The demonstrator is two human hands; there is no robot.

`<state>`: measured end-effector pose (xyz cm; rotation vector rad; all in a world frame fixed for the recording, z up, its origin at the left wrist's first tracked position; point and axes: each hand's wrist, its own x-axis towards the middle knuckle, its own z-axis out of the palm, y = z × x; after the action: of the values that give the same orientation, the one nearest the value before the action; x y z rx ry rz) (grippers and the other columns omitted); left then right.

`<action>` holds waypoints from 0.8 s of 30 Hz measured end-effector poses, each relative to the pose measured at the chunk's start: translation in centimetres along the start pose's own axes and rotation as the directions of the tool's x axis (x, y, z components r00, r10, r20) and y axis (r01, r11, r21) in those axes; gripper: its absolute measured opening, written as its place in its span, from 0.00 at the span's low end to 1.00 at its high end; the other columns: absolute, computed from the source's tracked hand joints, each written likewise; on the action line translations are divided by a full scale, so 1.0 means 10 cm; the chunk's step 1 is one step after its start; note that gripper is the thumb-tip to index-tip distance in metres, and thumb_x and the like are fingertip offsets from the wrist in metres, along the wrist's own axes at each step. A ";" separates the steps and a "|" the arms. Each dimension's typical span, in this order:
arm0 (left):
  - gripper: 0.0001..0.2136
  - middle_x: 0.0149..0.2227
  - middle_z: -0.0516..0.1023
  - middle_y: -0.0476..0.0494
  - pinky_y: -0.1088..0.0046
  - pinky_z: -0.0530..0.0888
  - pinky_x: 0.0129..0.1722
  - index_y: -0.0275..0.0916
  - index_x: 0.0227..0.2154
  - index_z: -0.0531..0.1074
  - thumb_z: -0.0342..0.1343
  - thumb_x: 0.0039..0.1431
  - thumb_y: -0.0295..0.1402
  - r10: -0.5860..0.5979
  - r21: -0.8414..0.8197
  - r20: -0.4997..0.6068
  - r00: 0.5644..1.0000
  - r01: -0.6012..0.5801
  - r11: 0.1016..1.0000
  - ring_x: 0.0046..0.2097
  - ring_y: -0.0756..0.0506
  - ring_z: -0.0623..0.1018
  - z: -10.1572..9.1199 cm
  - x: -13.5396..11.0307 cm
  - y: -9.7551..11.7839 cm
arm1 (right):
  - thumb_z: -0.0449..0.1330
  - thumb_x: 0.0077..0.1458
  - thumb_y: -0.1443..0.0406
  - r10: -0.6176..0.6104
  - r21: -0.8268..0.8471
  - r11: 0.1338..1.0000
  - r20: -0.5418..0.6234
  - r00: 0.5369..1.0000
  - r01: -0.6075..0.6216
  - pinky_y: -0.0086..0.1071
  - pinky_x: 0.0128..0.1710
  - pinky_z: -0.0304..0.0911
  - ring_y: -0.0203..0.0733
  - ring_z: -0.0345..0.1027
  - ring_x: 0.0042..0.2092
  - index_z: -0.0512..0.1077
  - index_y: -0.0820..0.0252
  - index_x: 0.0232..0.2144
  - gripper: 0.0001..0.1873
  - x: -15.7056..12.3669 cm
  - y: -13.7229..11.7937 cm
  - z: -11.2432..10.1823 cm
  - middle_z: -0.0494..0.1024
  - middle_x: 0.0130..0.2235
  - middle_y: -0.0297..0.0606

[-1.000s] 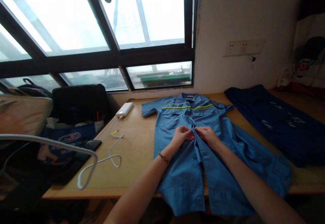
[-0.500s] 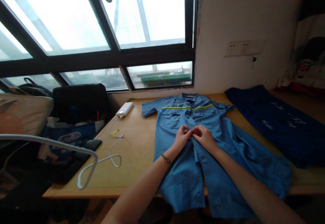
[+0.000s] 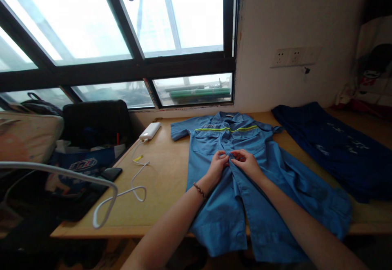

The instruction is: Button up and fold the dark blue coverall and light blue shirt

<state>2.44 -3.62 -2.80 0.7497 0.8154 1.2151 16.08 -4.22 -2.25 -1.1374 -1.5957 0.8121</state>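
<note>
A blue short-sleeved work shirt (image 3: 208, 188) with a yellow-green stripe across the chest lies face up, its collar toward the window. Its lower front edges hang apart over the near edge of the table. My left hand (image 3: 217, 166) pinches the front placket around mid-chest. Close beside it, my right hand (image 3: 245, 162) grips the edge of the other front panel between thumb and fingers. Any button between the fingertips is too small to make out. A bracelet (image 3: 199, 190) circles my left wrist.
On the wooden table (image 3: 165, 196), a white power bank (image 3: 150, 131) trails a white cable (image 3: 134, 188) toward the left. Dark blue folded clothing (image 3: 330, 147) lies at the right. A black phone-like object (image 3: 112, 174) sits at the left edge, near a black chair (image 3: 96, 119).
My fingertips have parted slightly at the placket, and the panel edge under my right fingers shows more. The shirt stays in place.
</note>
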 end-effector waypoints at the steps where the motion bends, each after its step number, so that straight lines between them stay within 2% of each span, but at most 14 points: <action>1: 0.19 0.22 0.67 0.55 0.79 0.66 0.25 0.38 0.31 0.60 0.62 0.36 0.28 0.003 0.002 0.000 1.000 -0.003 1.000 0.23 0.54 0.70 0.01 -0.01 0.01 | 0.60 0.40 0.63 0.028 0.028 0.999 0.008 1.000 -0.028 0.30 0.32 0.63 0.36 0.65 0.32 0.72 0.61 0.36 0.16 0.01 0.02 0.00 0.72 0.34 0.37; 5: 0.21 0.21 0.67 0.55 0.78 0.65 0.25 0.38 0.32 0.59 0.63 0.34 0.28 0.024 0.005 0.001 1.000 -0.024 1.000 0.22 0.54 0.70 0.02 -0.02 0.02 | 0.62 0.36 0.63 0.164 0.220 0.960 0.065 0.984 -0.175 0.34 0.37 0.63 0.38 0.67 0.34 0.72 0.62 0.36 0.19 0.04 0.09 0.00 0.74 0.33 0.37; 7: 0.21 0.20 0.67 0.56 0.79 0.64 0.24 0.38 0.32 0.59 0.63 0.34 0.28 0.038 0.019 0.009 0.999 -0.038 0.999 0.21 0.54 0.69 0.01 -0.03 0.03 | 0.63 0.35 0.64 0.246 0.349 0.893 0.147 0.958 -0.283 0.35 0.40 0.62 0.40 0.68 0.35 0.72 0.61 0.36 0.20 0.04 0.11 -0.01 0.75 0.33 0.37; 9: 0.21 0.19 0.67 0.56 0.79 0.63 0.23 0.38 0.33 0.59 0.63 0.34 0.27 0.055 0.041 0.023 0.998 -0.056 0.998 0.21 0.55 0.68 0.00 -0.02 0.03 | 0.62 0.35 0.65 0.279 0.414 0.840 0.227 0.933 -0.351 0.35 0.41 0.62 0.40 0.68 0.37 0.72 0.60 0.36 0.20 0.04 0.10 -0.02 0.75 0.35 0.37; 10: 0.21 0.19 0.67 0.57 0.80 0.62 0.23 0.38 0.33 0.59 0.62 0.34 0.27 0.061 0.052 0.025 0.998 -0.063 0.997 0.20 0.55 0.67 0.00 -0.02 0.02 | 0.62 0.36 0.65 0.269 0.409 0.843 0.238 0.933 -0.348 0.34 0.40 0.63 0.40 0.68 0.37 0.71 0.59 0.37 0.20 0.03 0.09 -0.02 0.75 0.36 0.36; 12: 0.21 0.18 0.66 0.57 0.80 0.61 0.22 0.38 0.33 0.59 0.62 0.34 0.26 0.067 0.067 0.015 0.998 -0.068 0.995 0.20 0.55 0.67 -0.01 -0.01 0.02 | 0.60 0.38 0.66 0.209 0.328 0.908 0.186 0.960 -0.261 0.32 0.36 0.63 0.38 0.68 0.35 0.70 0.58 0.40 0.21 0.00 0.05 -0.02 0.73 0.37 0.35; 14: 0.20 0.17 0.65 0.58 0.81 0.61 0.22 0.38 0.32 0.59 0.61 0.34 0.25 0.072 0.074 0.005 0.997 -0.072 0.995 0.20 0.55 0.67 -0.02 0.00 0.01 | 0.58 0.41 0.67 0.105 0.169 0.978 0.094 0.990 -0.120 0.29 0.32 0.62 0.35 0.66 0.33 0.69 0.56 0.43 0.22 -0.03 0.02 0.01 0.71 0.38 0.35; 17: 0.19 0.18 0.67 0.57 0.81 0.61 0.23 0.38 0.32 0.59 0.60 0.35 0.25 0.083 0.078 0.009 0.996 -0.084 0.993 0.21 0.56 0.67 -0.02 0.00 0.01 | 0.54 0.45 0.66 -0.036 -0.048 0.998 0.037 0.999 0.037 0.28 0.31 0.61 0.35 0.63 0.33 0.70 0.56 0.43 0.19 -0.06 -0.01 0.04 0.69 0.38 0.37; 19: 0.19 0.19 0.67 0.57 0.81 0.61 0.23 0.38 0.32 0.59 0.60 0.35 0.26 0.087 0.091 0.016 0.996 -0.088 0.992 0.21 0.56 0.67 -0.02 0.00 0.01 | 0.53 0.46 0.66 -0.053 -0.098 0.994 0.050 0.997 0.057 0.29 0.32 0.61 0.36 0.63 0.33 0.70 0.57 0.43 0.19 -0.06 0.00 0.05 0.69 0.37 0.37; 22: 0.19 0.19 0.67 0.56 0.81 0.60 0.22 0.38 0.32 0.59 0.61 0.36 0.28 0.082 0.133 0.026 0.996 -0.085 0.988 0.20 0.55 0.67 -0.02 -0.01 0.03 | 0.53 0.46 0.67 -0.010 -0.074 0.997 0.080 0.997 0.016 0.31 0.34 0.61 0.36 0.63 0.34 0.70 0.59 0.43 0.19 -0.04 0.01 0.03 0.69 0.37 0.37; 24: 0.18 0.18 0.67 0.57 0.81 0.60 0.21 0.38 0.31 0.59 0.61 0.37 0.29 0.079 0.179 0.043 0.996 -0.086 0.980 0.20 0.55 0.66 -0.03 0.01 0.04 | 0.53 0.46 0.68 -0.007 -0.077 0.997 0.055 0.998 0.012 0.30 0.34 0.61 0.37 0.64 0.35 0.69 0.59 0.44 0.20 -0.02 -0.02 0.00 0.69 0.38 0.38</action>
<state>1.99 -3.42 -2.68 0.9587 0.8797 1.2086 16.05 -4.49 -2.16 -1.1701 -1.6889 0.7873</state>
